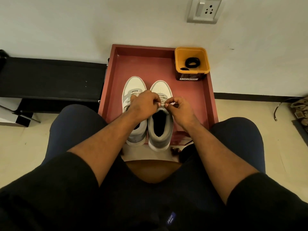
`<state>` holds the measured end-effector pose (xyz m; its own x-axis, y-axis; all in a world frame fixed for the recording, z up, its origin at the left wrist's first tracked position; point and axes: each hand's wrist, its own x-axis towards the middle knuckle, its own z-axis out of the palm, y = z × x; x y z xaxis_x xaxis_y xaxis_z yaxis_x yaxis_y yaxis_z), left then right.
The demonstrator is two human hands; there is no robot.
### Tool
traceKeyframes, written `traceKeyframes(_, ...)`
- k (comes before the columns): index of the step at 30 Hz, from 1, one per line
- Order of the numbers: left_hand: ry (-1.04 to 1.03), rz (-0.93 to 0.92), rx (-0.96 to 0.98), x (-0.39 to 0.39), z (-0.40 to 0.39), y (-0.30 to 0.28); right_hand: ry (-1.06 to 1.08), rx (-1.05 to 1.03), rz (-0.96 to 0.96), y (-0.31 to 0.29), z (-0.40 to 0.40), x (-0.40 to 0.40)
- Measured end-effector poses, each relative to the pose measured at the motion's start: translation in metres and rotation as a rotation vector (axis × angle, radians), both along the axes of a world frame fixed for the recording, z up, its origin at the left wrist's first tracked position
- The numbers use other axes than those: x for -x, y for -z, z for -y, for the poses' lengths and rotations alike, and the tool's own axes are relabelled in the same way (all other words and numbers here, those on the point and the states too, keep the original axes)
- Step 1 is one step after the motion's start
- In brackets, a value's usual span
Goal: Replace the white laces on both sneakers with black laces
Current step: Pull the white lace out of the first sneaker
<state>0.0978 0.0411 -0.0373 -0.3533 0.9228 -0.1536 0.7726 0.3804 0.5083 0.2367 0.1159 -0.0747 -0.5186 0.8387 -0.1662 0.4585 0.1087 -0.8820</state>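
Two grey and white sneakers stand side by side, toes away from me, on a red tray (191,97). The left sneaker (134,85) is partly hidden under my left forearm. The right sneaker (160,124) shows its dark opening. My left hand (144,104) and my right hand (178,107) meet over the right sneaker's upper eyelets, each with fingers curled and pinching the white lace (162,102). Coiled black laces (192,62) lie in a yellow tub (179,57) at the tray's far right corner.
The tray sits on the floor against a white wall with a socket plate (205,10). A black bench (50,77) stretches to the left. My knees flank the tray's near end. A cable and clutter (298,110) lie at the far right.
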Motion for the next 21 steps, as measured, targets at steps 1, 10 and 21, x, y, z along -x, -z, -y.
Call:
traceKeyframes(1,-0.003,0.03,0.006,0.001,-0.001,0.001,0.006,-0.012,-0.001,0.001,0.0,0.001)
traceKeyframes(10,-0.07,0.116,0.001,0.004,0.0,0.001,0.185,0.394,-0.249,-0.002,0.006,0.0)
traceKeyframes(21,-0.816,0.765,-0.476,0.039,0.028,-0.018,0.487,0.829,-0.746,-0.027,-0.014,-0.022)
